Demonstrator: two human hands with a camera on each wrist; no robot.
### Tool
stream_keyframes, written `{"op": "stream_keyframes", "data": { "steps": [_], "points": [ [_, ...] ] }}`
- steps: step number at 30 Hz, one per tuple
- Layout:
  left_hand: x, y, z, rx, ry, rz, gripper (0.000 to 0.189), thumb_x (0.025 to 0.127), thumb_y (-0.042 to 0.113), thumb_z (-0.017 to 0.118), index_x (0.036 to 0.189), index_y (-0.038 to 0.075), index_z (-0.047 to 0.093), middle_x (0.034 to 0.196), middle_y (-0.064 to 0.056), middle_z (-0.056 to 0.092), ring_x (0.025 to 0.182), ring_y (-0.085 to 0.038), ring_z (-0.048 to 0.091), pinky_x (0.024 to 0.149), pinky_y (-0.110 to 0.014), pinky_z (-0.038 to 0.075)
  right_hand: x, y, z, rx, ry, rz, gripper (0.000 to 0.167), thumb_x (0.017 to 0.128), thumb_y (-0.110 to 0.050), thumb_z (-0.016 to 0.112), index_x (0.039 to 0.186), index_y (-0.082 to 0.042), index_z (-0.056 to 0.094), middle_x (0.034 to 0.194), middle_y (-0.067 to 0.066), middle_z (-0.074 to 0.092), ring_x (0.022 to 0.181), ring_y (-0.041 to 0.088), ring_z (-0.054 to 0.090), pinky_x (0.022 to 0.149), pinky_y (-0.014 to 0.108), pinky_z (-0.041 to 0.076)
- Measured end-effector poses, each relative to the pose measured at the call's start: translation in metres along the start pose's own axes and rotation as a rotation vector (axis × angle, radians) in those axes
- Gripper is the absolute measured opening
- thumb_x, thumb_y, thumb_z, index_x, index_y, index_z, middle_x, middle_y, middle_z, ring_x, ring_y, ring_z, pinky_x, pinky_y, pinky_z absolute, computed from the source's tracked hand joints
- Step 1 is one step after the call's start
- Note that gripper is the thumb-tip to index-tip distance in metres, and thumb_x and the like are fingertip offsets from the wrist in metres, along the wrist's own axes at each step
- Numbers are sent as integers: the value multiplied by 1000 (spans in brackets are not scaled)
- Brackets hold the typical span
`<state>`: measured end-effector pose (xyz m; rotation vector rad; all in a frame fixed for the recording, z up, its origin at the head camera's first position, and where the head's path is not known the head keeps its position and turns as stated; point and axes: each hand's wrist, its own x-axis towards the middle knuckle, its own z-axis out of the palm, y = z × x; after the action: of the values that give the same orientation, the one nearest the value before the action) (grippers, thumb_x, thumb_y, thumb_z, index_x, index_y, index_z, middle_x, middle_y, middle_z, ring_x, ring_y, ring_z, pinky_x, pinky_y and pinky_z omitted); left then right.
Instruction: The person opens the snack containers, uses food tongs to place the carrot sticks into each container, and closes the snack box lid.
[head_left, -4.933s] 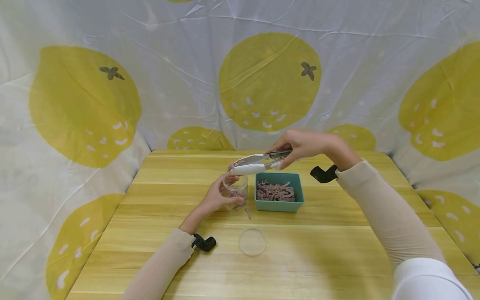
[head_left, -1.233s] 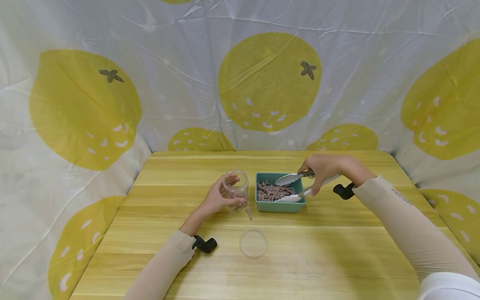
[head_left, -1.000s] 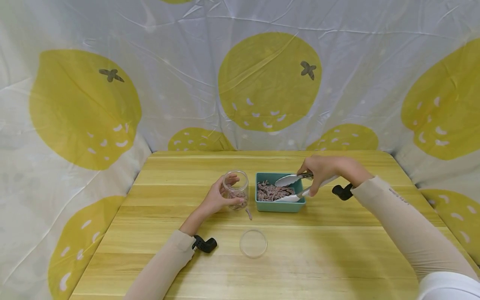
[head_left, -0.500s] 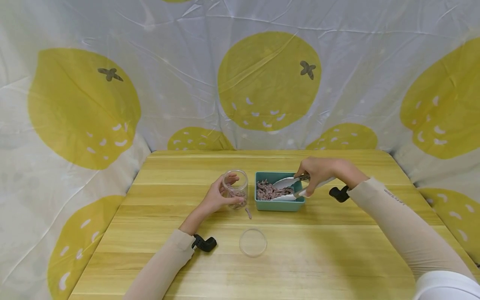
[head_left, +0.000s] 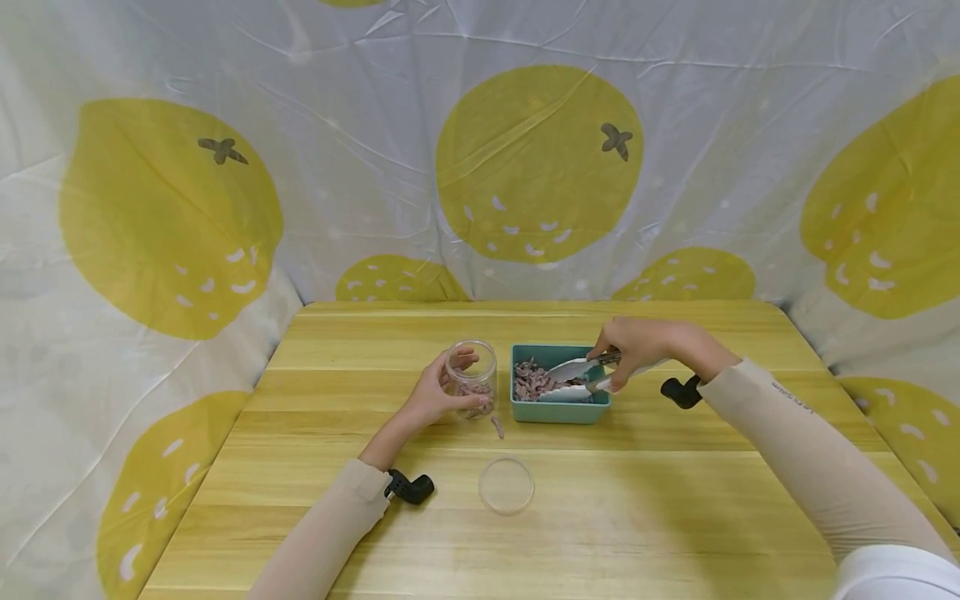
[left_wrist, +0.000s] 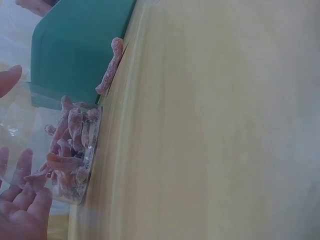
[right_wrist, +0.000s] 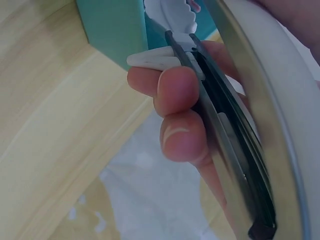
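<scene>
My left hand [head_left: 437, 395] curls round a clear, lidless jar [head_left: 480, 372] standing on the table. Pinkish-brown, powdery strips [left_wrist: 70, 150] fill the jar's lower part. My right hand [head_left: 637, 346] grips metal tongs [right_wrist: 225, 135] with white scalloped tips. The tips [head_left: 566, 393] reach into a teal rectangular box [head_left: 558, 413], on either side of some of the same strips [head_left: 531, 380] heaped there. In the right wrist view, fingers wrap the tong arms beside the box's wall.
One loose strip [head_left: 497, 427] lies on the wooden table [head_left: 645, 517] between jar and box. A round clear lid [head_left: 506, 486] lies nearer the front. A lemon-print cloth [head_left: 360, 167] hangs behind the table and along both sides.
Earlier the tongs held strips over the jar's mouth. They then moved right into the box, spread wide, and have since drawn closer together and slightly left. The left hand stays put.
</scene>
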<state>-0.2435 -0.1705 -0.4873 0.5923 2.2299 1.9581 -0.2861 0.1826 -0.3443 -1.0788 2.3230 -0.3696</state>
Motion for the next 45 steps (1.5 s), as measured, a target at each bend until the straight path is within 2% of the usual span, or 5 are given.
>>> {"op": "stream_keyframes", "data": {
  "steps": [9, 16, 26, 34, 45],
  "points": [
    [-1, -1, 0, -11, 5, 15, 79, 79, -10, 79, 147, -3, 39, 147, -25, 45, 140, -36, 37, 115, -56, 25, -1, -1, -2, 16, -7, -23, 50, 80, -7, 78, 126, 8, 65, 56, -6, 49, 50, 5, 24, 51, 23, 23],
    [-2, -2, 1, -14, -1, 22, 78, 79, -11, 78, 146, -1, 39, 147, -29, 43, 141, -40, 34, 116, -57, 23, -3, -1, -1, 12, 0, -56, 47, 83, -8, 78, 125, 9, 65, 57, -6, 45, 51, 4, 24, 52, 23, 25],
    [-2, -6, 1, -14, -14, 44, 80, 79, -9, 80, 147, -5, 37, 146, -26, 46, 138, -36, 41, 115, -55, 26, -9, -1, -1, 43, 21, -81, 45, 84, -7, 78, 123, 11, 65, 68, -2, 63, 51, 2, 34, 52, 23, 32],
    [-3, -5, 1, -11, -12, 35, 80, 79, -8, 80, 147, -3, 38, 146, -25, 46, 138, -34, 41, 115, -54, 27, -15, -2, -5, 45, 52, -40, 44, 84, -9, 80, 123, 7, 67, 88, 0, 71, 62, 10, 56, 57, 25, 46],
    [-4, -7, 1, 4, -6, 36, 80, 79, -8, 80, 147, -3, 38, 146, -25, 46, 140, -34, 39, 116, -52, 27, -27, -3, -9, 49, 84, -38, 48, 84, -15, 81, 125, 6, 67, 90, 0, 70, 63, 10, 58, 58, 26, 49]
  ]
}}
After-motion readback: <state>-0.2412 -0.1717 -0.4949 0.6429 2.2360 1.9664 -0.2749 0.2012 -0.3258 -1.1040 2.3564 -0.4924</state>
